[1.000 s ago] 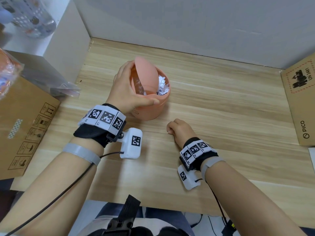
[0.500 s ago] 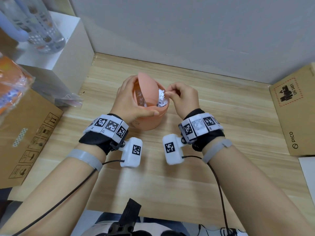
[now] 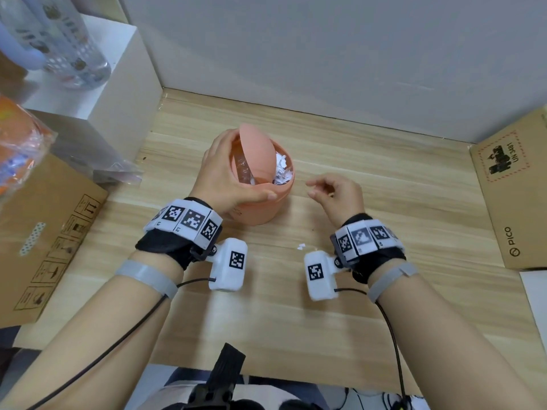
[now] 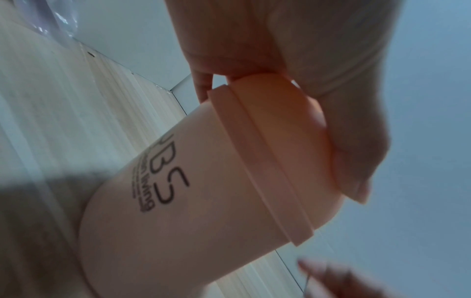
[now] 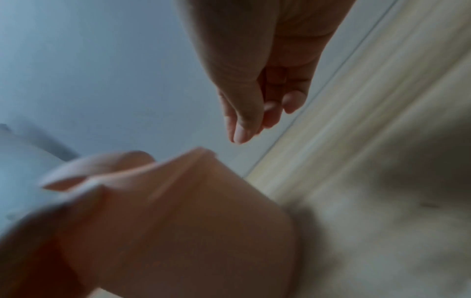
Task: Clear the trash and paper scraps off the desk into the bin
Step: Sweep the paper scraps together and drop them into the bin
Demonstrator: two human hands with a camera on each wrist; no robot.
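Observation:
A small pink bin (image 3: 266, 205) (image 4: 203, 201) (image 5: 178, 231) stands on the wooden desk (image 3: 384, 208), its swing lid (image 3: 257, 152) tipped up on edge. White paper scraps (image 3: 282, 173) and clear plastic fill the inside. My left hand (image 3: 228, 179) (image 4: 293, 70) grips the bin's top, thumb across the near rim. To the right of the bin my right hand (image 3: 331, 190) (image 5: 257, 113) hovers with loosely curled fingers and holds nothing. One tiny white scrap (image 3: 301, 247) lies on the desk between my wrists.
A cardboard box (image 3: 44, 241) sits at the left with a plastic bag (image 3: 17, 152) over it. A white block (image 3: 97, 93) behind carries a clear bottle (image 3: 68, 45). Another cardboard box (image 3: 515, 196) lines the right edge. The grey wall (image 3: 325, 54) stands close behind.
My right hand rose from the desk to the bin's opening, then drew back to the right with nothing in it. The left hand kept its grip on the bin.

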